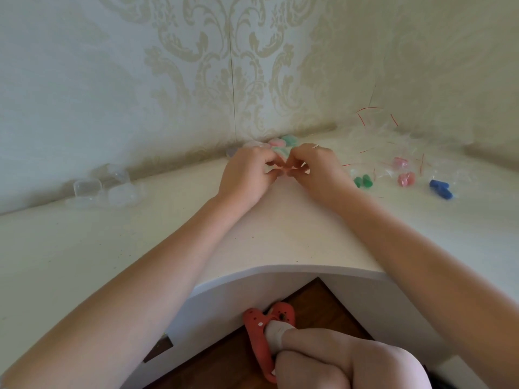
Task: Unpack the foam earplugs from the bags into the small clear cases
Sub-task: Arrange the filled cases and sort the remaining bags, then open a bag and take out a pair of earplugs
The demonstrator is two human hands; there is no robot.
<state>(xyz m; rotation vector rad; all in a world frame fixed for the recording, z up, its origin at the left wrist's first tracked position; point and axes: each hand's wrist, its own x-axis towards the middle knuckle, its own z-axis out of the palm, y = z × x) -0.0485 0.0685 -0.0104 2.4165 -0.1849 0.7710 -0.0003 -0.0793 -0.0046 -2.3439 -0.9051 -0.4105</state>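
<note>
**Fingers busy on one small pink item, several bags left**

Fingers (271,164) of both hands meet at the middle of the table (280,234), close to the wall. The left hand (247,175) and the right hand (317,169) are curled toward each other and pinch something small and pinkish (283,170) between them. It may be a bag with pink earplugs or a case being filled; the fingers cover most of it, so I cannot tell which.

Just behind the hands, against the wall, stands a little group of filled cases (276,144) with pink and green foam inside. So a part of the work looks already done.

On the person's left, well apart from the hands, some empty clear cases (104,189) wait near the wall. On the right side lies what is still to unpack: a pair of green earplugs (362,181), pink earplugs (406,178) and one more pink pair (400,162) behind them, and blue earplugs (441,188), all seeming to be still in thin clear bags. Farther back is a heap of crumpled clear bags with red strips (379,133), most probably the empty ones.

My judgement: the task is somewhere around the middle, with at least four pairs to go and enough empty cases for them.
</note>
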